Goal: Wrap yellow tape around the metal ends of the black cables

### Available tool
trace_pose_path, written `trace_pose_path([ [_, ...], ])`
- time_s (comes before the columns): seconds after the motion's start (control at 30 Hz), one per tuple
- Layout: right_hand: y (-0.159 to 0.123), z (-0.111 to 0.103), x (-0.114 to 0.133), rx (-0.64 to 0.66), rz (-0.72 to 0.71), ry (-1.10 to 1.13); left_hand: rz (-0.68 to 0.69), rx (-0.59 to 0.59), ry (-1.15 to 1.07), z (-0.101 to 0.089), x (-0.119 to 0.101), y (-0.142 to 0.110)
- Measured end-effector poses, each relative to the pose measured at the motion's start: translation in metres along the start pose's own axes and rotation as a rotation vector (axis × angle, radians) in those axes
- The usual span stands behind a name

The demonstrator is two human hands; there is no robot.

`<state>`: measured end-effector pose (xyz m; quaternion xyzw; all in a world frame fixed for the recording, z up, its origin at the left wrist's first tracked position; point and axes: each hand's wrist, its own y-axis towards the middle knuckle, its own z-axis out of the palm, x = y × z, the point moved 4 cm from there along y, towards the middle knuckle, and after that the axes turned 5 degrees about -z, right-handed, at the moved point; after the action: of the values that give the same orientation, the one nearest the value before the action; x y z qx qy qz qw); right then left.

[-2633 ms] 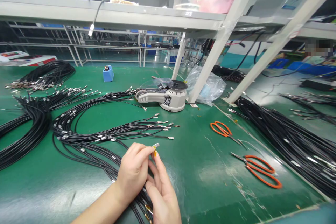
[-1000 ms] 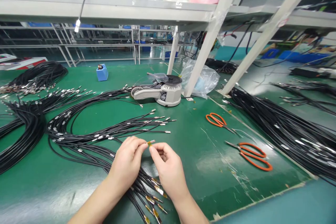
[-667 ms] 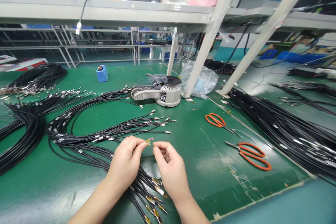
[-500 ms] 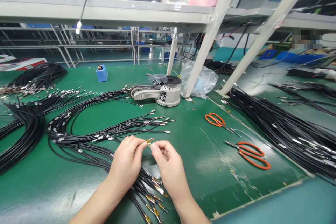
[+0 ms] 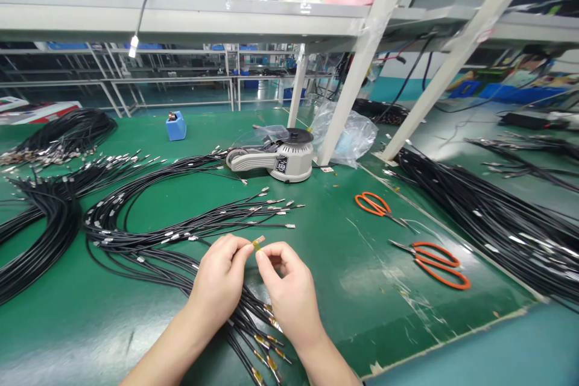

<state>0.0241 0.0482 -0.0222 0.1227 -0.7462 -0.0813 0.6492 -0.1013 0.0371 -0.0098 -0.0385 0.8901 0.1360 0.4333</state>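
Observation:
My left hand (image 5: 222, 271) is closed in a pinch on a cable end with a metal tip, and a piece of amber tape (image 5: 257, 244) shows at it. The thumb and forefinger of my right hand (image 5: 289, 280) pinch at the tape's near edge, close to my left fingertips. Most of the held cable is hidden behind my left hand. Under and between my wrists lies a bundle of black cables (image 5: 242, 319); several of their metal ends carry amber tape (image 5: 262, 341).
A grey tape dispenser (image 5: 289, 163) stands behind my hands. Two orange-handled scissors (image 5: 374, 205) (image 5: 441, 265) lie to the right. More black cables (image 5: 54, 217) spread at left, and another bundle (image 5: 470, 205) lies beyond the posts. A blue holder (image 5: 176, 126) stands at the back.
My right fingers have shifted slightly left against the amber tape, which now lies more across the cable end. My left hand keeps its pinch. The view has moved a little.

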Motion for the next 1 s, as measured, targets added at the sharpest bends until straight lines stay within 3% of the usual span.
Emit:
trace_pose_path([
  [0.43, 0.006, 0.001, -0.002, 0.002, 0.034, 0.040, -0.209, 0.075, -0.221, -0.001, 0.004, 0.003],
  [0.67, 0.010, 0.002, -0.002, 0.019, 0.042, 0.105, -0.246, 0.176, -0.424, 0.003, 0.010, 0.007],
  [1.0, 0.009, 0.001, 0.004, 0.126, -0.066, 0.052, -0.203, 0.508, -0.501, -0.010, 0.010, 0.014],
])
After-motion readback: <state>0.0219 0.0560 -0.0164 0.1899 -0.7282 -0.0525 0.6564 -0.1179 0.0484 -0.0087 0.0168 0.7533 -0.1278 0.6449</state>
